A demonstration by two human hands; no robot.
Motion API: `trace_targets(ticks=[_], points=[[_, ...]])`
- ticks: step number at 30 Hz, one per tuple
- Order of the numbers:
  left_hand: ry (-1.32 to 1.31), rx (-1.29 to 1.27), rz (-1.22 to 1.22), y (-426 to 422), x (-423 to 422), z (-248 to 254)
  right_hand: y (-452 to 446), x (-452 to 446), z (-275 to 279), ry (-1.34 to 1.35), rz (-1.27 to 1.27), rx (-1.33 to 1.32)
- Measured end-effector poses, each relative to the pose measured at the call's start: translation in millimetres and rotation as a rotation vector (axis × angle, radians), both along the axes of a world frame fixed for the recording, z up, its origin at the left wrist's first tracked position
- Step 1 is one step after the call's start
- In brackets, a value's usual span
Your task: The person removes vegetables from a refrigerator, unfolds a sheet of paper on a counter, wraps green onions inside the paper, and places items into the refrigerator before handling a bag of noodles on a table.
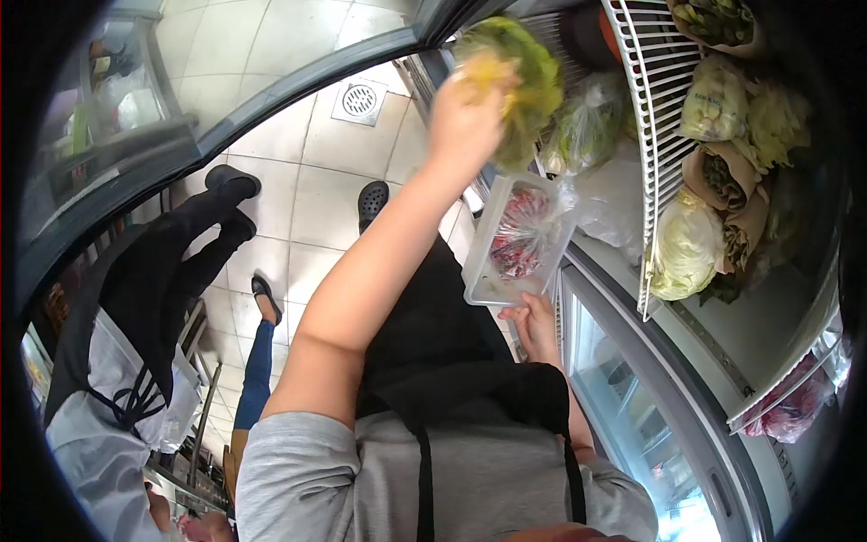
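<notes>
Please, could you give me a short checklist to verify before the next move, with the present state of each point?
1. Left hand holds the leafy greens: ok, though both look blurred.
2. Right hand has the near end of the plastic container: ok.
3. Bag with red contents lies in the plastic container: ok.
4. One of the hands is free: not ok, both are occupied.
5. Plastic container is supported from below: cannot tell, its underside is hidden.

Comm. kitchen w/ flr drain point(358, 100), veg point(684, 246) on fridge rack point(647, 135), aproned co-worker point(135, 330).
</notes>
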State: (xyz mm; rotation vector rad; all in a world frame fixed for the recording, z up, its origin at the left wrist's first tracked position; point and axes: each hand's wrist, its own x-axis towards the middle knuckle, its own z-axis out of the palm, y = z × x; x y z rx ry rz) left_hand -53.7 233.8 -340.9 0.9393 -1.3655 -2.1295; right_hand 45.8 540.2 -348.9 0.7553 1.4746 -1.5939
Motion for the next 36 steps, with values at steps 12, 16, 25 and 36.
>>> trace_targets(ticks=[12, 16, 25, 36], points=[[-0.452, -0.216, 0.136, -53.6, 155.2, 30.9, -100.7, -59.5, -37.0, 0.096, 0.18, -0.217], [-0.541, -0.45, 0.179, -54.9, 164.4, -17.0, -155.4, -64.4, -35.7, 0.102, 0.206, -0.322], [-0.417, -0.305, -0.087, -57.0, 168.3, -62.2, -197.4, -68.8, -34.9, 0.025, 0.459, -0.244], [-0.608, -0.489, -0.289, -25.9, 130.3, -75.7, -169.1, -140.1, -47.7, 0.307, 0.956, 0.146]])
